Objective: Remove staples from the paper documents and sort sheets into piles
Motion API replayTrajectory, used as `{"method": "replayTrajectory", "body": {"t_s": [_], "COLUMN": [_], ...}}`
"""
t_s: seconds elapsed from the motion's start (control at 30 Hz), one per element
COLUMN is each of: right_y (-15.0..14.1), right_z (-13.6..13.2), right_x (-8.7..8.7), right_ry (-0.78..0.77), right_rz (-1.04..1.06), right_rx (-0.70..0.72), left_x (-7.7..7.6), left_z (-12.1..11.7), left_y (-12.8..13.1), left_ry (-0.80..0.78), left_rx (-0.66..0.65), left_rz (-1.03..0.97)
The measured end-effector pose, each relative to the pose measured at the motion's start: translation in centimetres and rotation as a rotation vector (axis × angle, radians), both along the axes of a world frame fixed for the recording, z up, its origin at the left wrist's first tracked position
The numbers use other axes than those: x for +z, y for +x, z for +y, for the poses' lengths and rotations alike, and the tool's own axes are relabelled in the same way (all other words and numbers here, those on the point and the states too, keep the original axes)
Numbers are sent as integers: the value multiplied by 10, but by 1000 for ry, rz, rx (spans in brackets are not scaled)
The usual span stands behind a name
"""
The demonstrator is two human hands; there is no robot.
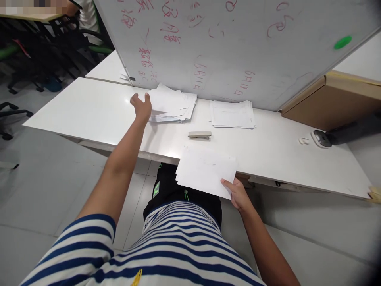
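Note:
My right hand [238, 194] grips a few white sheets of paper [205, 169] by their lower right corner, thumb on top. The sheets overhang the table's front edge. At the left edge of a loose, uneven paper pile [169, 103], my left hand [142, 107] has its thumb and fingers spread, with nothing visible between them. Whether it touches the pile is unclear. A light-coloured stapler [199, 135] lies between the pile and the held sheets. Further right rests a neater stack of printed papers [232, 114].
A whiteboard [184, 51] with red writing and a green magnet [343, 42] stands along the back of the white table [89, 107]. At the right are a cardboard box [330, 99], a computer mouse [320, 139] and a small white item [303, 140]. A person sits far left.

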State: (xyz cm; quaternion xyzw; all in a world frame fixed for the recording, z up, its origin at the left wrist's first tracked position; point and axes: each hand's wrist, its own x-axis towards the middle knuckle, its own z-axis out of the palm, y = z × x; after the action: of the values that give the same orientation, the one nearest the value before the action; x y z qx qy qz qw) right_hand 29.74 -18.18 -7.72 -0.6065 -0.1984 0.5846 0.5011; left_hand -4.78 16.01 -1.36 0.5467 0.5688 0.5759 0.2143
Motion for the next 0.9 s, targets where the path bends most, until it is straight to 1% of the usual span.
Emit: {"method": "replayTrajectory", "body": {"t_s": [0.03, 0.07, 0.1, 0.13, 0.17, 0.2, 0.23, 0.27, 0.3, 0.33, 0.4, 0.43, 0.47, 0.5, 0.53, 0.6, 0.67, 0.7, 0.77, 0.9], "right_y": [-1, -1, -2, -2, -2, -1, -1, 0, 0, 1, 3, 3, 3, 3, 3, 3, 2, 2, -1, -8], "right_z": [0, -1, -1, -1, -1, -1, 1, 2, 5, 8, 18, 23, 29, 35, 42, 54, 67, 73, 84, 97], "right_x": [0, 0, -1, -2, -3, -4, -5, -5, -4, -2, 6, 13, 21, 30, 41, 60, 73, 75, 71, 45], "right_ry": [4, 7, 9, 13, 22, 37, 57, 81, 106, 135, 198, 231, 257, 275, 285, 315, 390, 426, 452, 426], "right_rz": [-5, -8, -9, -8, -7, -9, -16, -31, -57, -96, -211, -280, -348, -410, -462, -527, -542, -534, -501, -482], "right_rx": [8, 17, 23, 27, 28, 25, 22, 20, 22, 27, 49, 66, 86, 111, 139, 187, 198, 185, 141, 81], "left_x": [0, 0, 1, 2, 2, 3, 3, 4, 5, 7, 11, 13, 16, 18, 21, 24, 23, 20, 12, -8], "left_z": [-18, -41, -67, -95, -124, -152, -177, -197, -213, -224, -234, -234, -232, -228, -224, -216, -208, -204, -197, -189], "left_y": [6, 13, 23, 33, 43, 53, 61, 67, 72, 74, 75, 74, 74, 74, 74, 76, 78, 79, 81, 83], "left_ry": [2, -2, -19, -30, -84, -183, -294, -401, -473, -548, -677, -723, -743, -731, -685, -538, -403, -352, -295, -300], "left_rx": [107, 145, 87, -2, -138, -262, -343, -429, -499, -583, -737, -790, -811, -801, -768, -683, -616, -588, -545, -507], "left_rz": [47, 120, 190, 209, 176, 86, -26, -119, -204, -279, -366, -381, -380, -366, -344, -304, -273, -258, -229, -205]}}
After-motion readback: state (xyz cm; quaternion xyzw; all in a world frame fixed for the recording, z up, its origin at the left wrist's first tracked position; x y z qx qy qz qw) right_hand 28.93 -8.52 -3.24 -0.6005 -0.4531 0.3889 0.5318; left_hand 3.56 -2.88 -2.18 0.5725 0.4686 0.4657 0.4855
